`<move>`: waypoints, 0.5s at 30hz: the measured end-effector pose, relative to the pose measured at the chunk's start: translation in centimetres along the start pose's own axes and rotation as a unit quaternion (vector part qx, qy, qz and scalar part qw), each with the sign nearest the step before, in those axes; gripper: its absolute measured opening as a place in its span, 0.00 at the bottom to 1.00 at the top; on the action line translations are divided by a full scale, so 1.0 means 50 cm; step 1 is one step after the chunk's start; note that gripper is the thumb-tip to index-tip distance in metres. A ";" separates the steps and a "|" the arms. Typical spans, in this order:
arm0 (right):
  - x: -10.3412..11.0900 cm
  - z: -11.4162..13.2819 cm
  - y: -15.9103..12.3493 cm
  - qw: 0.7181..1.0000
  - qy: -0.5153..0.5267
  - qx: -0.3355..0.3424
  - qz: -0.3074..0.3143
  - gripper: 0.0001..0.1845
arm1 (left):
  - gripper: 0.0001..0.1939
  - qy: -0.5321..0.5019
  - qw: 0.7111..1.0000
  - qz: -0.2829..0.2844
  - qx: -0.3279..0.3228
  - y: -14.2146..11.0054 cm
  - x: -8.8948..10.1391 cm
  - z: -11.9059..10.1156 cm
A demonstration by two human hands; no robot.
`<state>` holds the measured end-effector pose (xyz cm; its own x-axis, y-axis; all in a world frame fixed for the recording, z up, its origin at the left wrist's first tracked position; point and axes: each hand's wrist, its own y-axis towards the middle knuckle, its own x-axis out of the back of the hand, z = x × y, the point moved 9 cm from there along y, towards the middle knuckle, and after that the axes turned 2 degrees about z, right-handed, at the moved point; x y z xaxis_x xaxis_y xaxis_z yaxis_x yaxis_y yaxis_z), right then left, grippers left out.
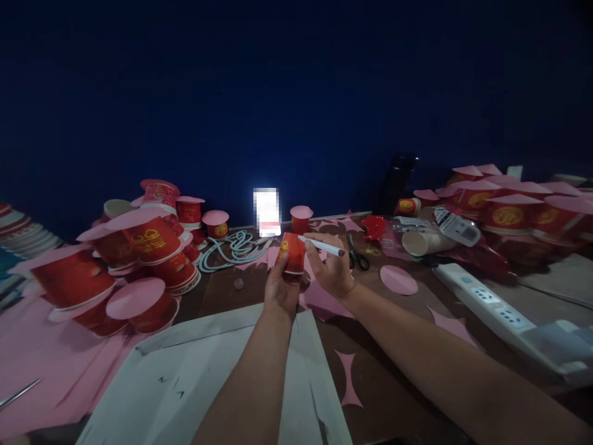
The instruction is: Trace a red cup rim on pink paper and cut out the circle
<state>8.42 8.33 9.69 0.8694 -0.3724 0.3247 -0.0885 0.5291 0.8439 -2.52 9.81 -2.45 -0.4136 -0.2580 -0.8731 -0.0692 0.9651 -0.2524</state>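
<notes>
My left hand (280, 289) is closed around a red paper cup (291, 252) with gold print, held up over the brown table (259, 287). My right hand (330, 267) is closed on a white pen (322, 246) lying across its fingers, the tip pointing right. The right hand's fingers touch the cup's side. A pink paper sheet (324, 298) lies just under both hands. Black scissors (356, 254) rest on the table right of my right hand.
A heap of red cups capped with pink paper circles (139, 259) fills the left. More capped cups (509, 207) stand at the far right. A white power strip (491, 303), a pink circle (398, 279), a coiled cable (234, 247), pink scraps and a white envelope (194, 377) lie around.
</notes>
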 end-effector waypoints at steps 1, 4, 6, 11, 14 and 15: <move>0.000 -0.001 0.000 1.000 -0.002 -0.001 0.001 0.10 | 0.08 0.001 1.000 0.001 -0.007 0.000 -0.001 -0.002; 0.001 -0.001 0.001 1.000 0.003 0.002 -0.002 0.09 | 0.08 0.004 1.000 0.001 -0.025 -0.003 -0.004 -0.009; 0.002 0.000 0.001 1.000 0.007 0.005 -0.005 0.09 | 0.08 0.008 1.000 0.007 -0.023 -0.005 -0.009 -0.008; 0.002 0.002 0.001 1.000 0.011 0.002 -0.003 0.09 | 0.08 0.007 0.999 0.016 -0.028 -0.005 -0.012 -0.009; 0.001 0.003 0.000 1.000 0.008 0.003 -0.002 0.08 | 0.08 0.006 1.000 0.015 -0.027 -0.002 -0.008 -0.008; 0.001 0.003 0.000 1.000 0.008 0.003 -0.002 0.08 | 0.08 0.006 1.000 0.013 -0.027 -0.001 -0.007 -0.008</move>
<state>8.37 8.18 9.76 0.8776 -0.3617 0.3147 -0.0887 0.5226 0.8480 -2.76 9.85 -1.97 -0.4274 -0.2318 -0.8738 -0.1069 0.9727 -0.2058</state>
